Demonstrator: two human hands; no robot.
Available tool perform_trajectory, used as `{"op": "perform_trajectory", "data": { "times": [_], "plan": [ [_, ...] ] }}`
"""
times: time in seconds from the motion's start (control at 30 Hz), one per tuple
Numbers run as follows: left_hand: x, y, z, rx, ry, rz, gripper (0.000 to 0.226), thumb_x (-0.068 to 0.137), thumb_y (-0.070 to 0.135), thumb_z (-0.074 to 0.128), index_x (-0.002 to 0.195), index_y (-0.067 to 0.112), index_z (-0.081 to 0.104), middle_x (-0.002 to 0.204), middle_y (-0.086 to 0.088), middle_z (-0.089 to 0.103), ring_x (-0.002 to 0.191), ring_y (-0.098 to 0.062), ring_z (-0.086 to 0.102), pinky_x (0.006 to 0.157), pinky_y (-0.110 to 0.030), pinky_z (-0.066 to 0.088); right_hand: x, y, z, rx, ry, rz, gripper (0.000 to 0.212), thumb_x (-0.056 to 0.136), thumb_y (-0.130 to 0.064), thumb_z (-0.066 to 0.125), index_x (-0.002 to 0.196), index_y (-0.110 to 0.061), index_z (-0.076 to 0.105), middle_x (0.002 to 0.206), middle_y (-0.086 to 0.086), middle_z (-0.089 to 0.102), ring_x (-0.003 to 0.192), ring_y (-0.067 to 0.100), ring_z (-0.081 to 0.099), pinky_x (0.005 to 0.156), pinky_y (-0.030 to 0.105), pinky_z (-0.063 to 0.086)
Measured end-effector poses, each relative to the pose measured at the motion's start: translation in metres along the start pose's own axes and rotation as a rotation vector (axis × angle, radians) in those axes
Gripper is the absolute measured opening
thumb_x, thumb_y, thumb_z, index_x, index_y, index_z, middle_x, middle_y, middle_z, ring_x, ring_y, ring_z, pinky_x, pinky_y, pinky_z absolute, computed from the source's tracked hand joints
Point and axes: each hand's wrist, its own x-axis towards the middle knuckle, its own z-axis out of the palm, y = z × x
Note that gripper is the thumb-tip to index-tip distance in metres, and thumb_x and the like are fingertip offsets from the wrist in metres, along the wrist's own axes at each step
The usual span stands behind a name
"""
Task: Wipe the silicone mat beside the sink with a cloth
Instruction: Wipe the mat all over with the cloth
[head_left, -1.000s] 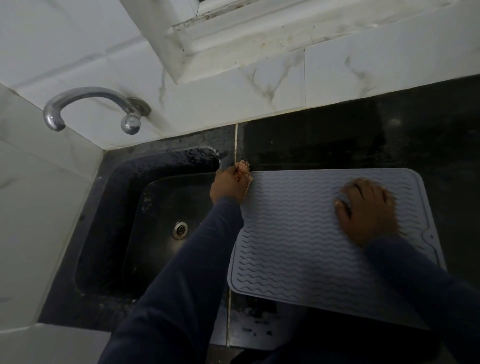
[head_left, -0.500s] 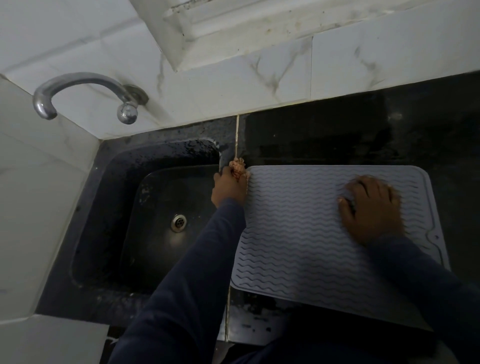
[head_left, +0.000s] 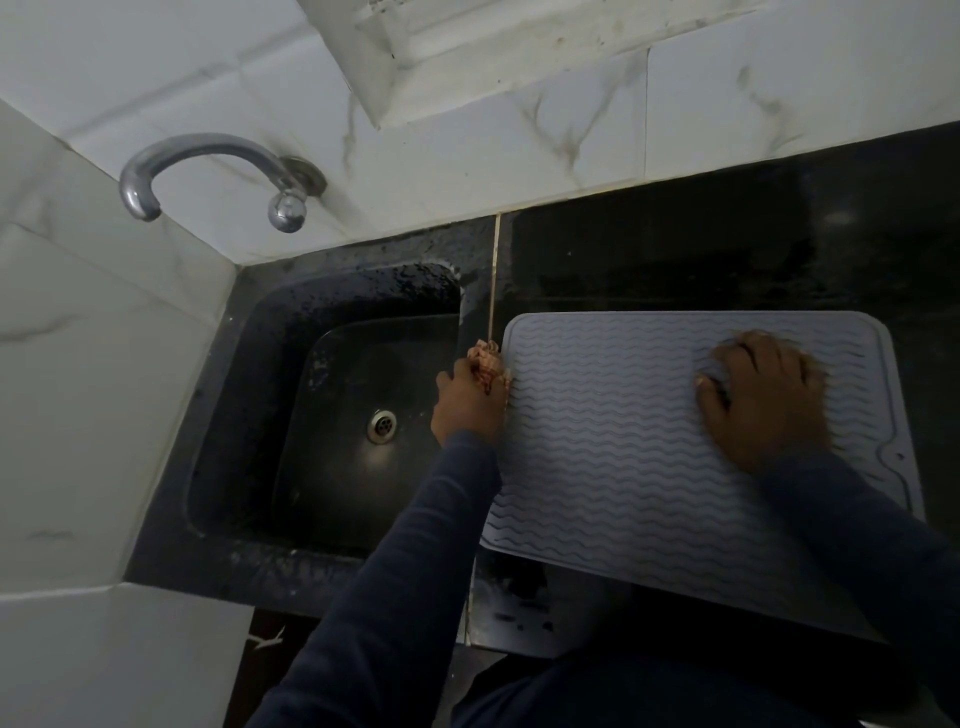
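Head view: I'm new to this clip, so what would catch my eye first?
The pale grey wavy-ribbed silicone mat stands out on the dark counter, right of the black sink. The left hand grips a crumpled pinkish cloth at the mat's left edge, while the right hand rests spread on its right part.

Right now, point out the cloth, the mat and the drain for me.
cloth (head_left: 485, 358): head view, on the bunched end by the mat's left edge.
mat (head_left: 613, 441): head view, on its bare wavy middle.
drain (head_left: 383, 425): head view, on its metal strainer.
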Motion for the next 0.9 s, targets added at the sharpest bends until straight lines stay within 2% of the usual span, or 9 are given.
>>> {"op": "perform_trajectory", "data": {
  "times": [0.27,0.53,0.7,0.9],
  "plan": [
    [-0.014,-0.016,0.002,-0.019,0.033,0.042,0.054,0.086,0.055,0.056,0.124,0.018,0.049,0.123,-0.009,0.047,0.106,-0.033,0.056,0.085,-0.043,0.045,0.001,0.0,0.001,0.002,-0.007,0.011,0.052,0.088,-0.048,0.036,0.124,-0.015,0.055,0.136,0.013,0.048,0.129,0.033,0.038,0.11,0.054,0.025],
    [0.025,0.014,0.002,-0.029,0.049,0.057,0.051,0.085,0.053,0.059,0.121,0.017,0.05,0.121,-0.007,0.048,0.105,-0.031,0.057,0.079,-0.04,0.043,0.001,-0.001,-0.001,-0.024,-0.037,0.022,0.057,0.088,-0.05,0.032,0.128,-0.015,0.053,0.138,0.012,0.047,0.131,0.032,0.038,0.112,0.053,0.024],
    [0.056,0.039,0.004,-0.015,0.046,0.038,0.055,0.086,0.053,0.058,0.127,0.018,0.048,0.124,-0.01,0.049,0.109,-0.035,0.055,0.087,-0.046,0.045,0.002,-0.001,0.0,-0.032,-0.032,0.015,0.056,0.088,-0.05,0.032,0.126,-0.015,0.054,0.137,0.012,0.048,0.13,0.032,0.039,0.112,0.054,0.024],
    [0.084,0.055,0.004,-0.019,0.046,0.04,0.049,0.088,0.047,0.056,0.129,0.021,0.05,0.126,-0.011,0.049,0.11,-0.036,0.055,0.087,-0.045,0.045,0.0,-0.003,-0.001,-0.045,-0.038,0.016,0.051,0.09,-0.047,0.037,0.128,-0.016,0.052,0.139,0.012,0.047,0.132,0.031,0.037,0.113,0.054,0.023]
  ]
}}
